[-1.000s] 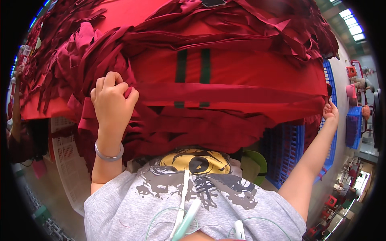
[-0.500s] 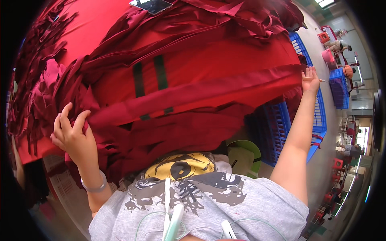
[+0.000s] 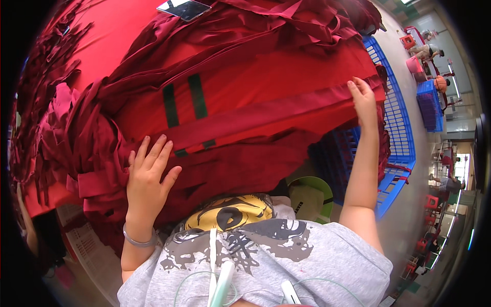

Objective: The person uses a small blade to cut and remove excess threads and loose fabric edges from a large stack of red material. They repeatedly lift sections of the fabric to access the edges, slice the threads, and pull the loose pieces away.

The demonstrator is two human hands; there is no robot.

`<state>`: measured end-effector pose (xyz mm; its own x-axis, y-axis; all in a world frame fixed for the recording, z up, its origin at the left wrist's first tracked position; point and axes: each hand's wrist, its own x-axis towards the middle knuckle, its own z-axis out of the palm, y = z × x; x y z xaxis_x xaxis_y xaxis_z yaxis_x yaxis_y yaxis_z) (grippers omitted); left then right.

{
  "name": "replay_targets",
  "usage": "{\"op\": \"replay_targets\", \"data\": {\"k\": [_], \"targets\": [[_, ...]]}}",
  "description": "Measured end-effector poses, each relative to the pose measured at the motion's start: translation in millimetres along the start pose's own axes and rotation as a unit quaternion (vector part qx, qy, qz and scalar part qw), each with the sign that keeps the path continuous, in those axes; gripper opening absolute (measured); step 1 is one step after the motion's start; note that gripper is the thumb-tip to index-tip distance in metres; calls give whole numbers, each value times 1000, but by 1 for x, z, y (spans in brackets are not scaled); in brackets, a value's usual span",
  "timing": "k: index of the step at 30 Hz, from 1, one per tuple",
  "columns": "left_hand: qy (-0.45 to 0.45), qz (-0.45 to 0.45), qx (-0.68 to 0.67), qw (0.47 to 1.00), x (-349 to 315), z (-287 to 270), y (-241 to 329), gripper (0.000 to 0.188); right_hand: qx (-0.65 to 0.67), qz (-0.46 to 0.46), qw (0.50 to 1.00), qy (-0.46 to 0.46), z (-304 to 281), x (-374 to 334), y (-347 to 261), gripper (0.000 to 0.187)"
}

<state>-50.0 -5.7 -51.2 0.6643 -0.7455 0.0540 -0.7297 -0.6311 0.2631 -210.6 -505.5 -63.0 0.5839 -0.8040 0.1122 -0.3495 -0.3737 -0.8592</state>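
A long dark red fabric strip [image 3: 266, 113] lies slantwise across the bright red table covering. My left hand [image 3: 148, 176] rests flat on the strip's left end, fingers spread, palm down, with a band at the wrist. At the strip's right end is my right hand [image 3: 365, 102], its fingers bent and drawn together at the cloth. Whatever it holds is hidden. Two dark green bars [image 3: 196, 96] mark the covering beyond the strip. More dark red fabric [image 3: 240, 161] hangs over the near table edge.
Bunched dark red strips [image 3: 94, 128] are heaped at the left and along the back. A phone [image 3: 184, 9] lies on the far fabric. Blue plastic baskets [image 3: 396, 110] stand at the right, and a green-brimmed cap [image 3: 312, 199] is below the near edge. Other people sit far right.
My left hand has come rightward and down flat onto the strip. My right hand has moved left and turned over; the thin stick seen in it earlier no longer shows. The strip lies flatter.
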Motion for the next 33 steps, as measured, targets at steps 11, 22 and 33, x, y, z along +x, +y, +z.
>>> {"op": "replay_targets", "data": {"k": [11, 22, 33], "targets": [[96, 91, -34, 991, 18, 30, 25, 52, -172, -337, 897, -229, 166, -192, -134, 41], [126, 75, -56, 988, 18, 34, 24, 60, -191, -395, 877, -197, 186, -199, -136, 36], [189, 27, -219, 957, 17, 43, 22, 53, -138, -383, 897, -173, 186, -201, -146, 39]]}}
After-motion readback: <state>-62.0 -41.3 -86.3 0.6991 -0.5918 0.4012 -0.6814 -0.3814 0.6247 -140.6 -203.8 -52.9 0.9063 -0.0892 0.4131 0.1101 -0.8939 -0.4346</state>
